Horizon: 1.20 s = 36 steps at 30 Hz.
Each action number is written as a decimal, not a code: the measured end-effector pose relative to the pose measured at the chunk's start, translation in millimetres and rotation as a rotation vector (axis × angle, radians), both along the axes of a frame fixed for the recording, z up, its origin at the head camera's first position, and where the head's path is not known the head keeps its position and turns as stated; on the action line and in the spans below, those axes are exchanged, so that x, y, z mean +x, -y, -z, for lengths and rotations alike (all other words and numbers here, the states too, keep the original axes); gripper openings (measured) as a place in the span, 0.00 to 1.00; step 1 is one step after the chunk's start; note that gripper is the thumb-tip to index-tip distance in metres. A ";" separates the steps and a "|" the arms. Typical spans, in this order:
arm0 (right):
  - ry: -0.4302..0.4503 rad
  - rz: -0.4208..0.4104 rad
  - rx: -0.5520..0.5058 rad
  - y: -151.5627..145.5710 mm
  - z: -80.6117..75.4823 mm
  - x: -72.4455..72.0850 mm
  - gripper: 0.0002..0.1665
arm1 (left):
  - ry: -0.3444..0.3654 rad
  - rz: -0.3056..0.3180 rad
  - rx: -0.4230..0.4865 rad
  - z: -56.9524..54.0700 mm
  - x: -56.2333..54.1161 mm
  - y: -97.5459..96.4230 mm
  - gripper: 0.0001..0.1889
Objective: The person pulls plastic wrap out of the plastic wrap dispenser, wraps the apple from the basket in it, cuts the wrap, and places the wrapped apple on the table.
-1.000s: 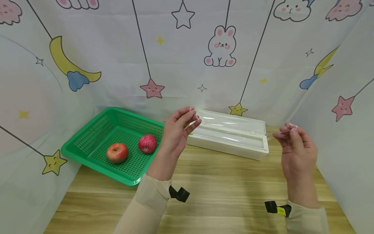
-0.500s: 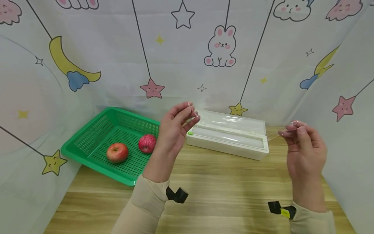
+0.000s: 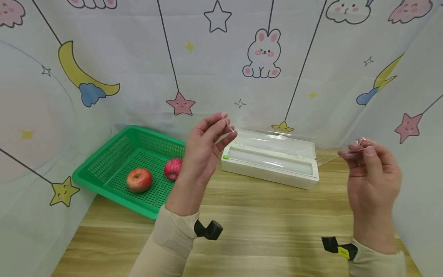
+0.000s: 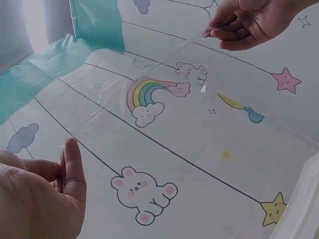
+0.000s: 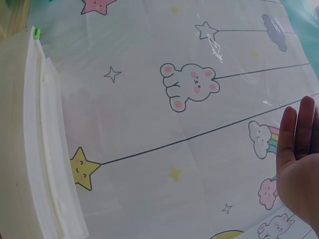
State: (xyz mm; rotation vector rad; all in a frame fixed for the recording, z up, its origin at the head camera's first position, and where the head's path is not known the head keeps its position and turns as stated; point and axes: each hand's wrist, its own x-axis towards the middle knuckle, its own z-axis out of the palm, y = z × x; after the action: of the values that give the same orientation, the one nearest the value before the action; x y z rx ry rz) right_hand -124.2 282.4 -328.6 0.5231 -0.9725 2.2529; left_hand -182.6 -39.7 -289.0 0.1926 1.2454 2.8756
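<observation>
A clear sheet of cling film (image 4: 184, 50) stretches between my two raised hands. My left hand (image 3: 202, 154) pinches one end of it between thumb and fingers, in front of the basket's right side. At the far right, my right hand (image 3: 375, 177) pinches the other end, with film bunched over its fingertips. Behind and between the hands, a white cling film box (image 3: 266, 175) lies on the table with its lid raised at the back and a roll inside. Seen from the right wrist, the box (image 5: 20, 124) fills the left edge.
To the left, a green plastic basket (image 3: 114, 200) holds two red apples, one (image 3: 139, 180) in plain sight and the other (image 3: 172, 169) partly behind my left forearm. A patterned white cloth (image 3: 214, 69) hangs behind the wooden table (image 3: 256, 231).
Both hands have risen and drawn apart, the left up and leftward, the right rightward and slightly up. The film spans a wider gap, and the left forearm covers more of the basket.
</observation>
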 end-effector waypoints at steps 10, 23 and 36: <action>-0.020 -0.019 -0.008 0.7 -2.5 9.3 0.12 | -0.045 -0.014 -0.065 1.8 9.1 4.8 0.11; -0.063 -0.164 0.040 -5.7 36.5 25.9 0.17 | -0.024 0.029 -0.215 33.9 29.9 21.1 0.08; -0.251 -0.325 0.233 1.9 38.4 58.9 0.17 | -0.077 0.192 -0.425 54.6 59.3 47.8 0.06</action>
State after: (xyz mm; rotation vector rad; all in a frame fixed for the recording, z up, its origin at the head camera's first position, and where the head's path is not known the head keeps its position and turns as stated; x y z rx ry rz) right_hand -65.3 280.6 -367.0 1.1090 -1.0866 2.2864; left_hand -123.3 -87.5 -343.6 0.3937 1.7069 2.3976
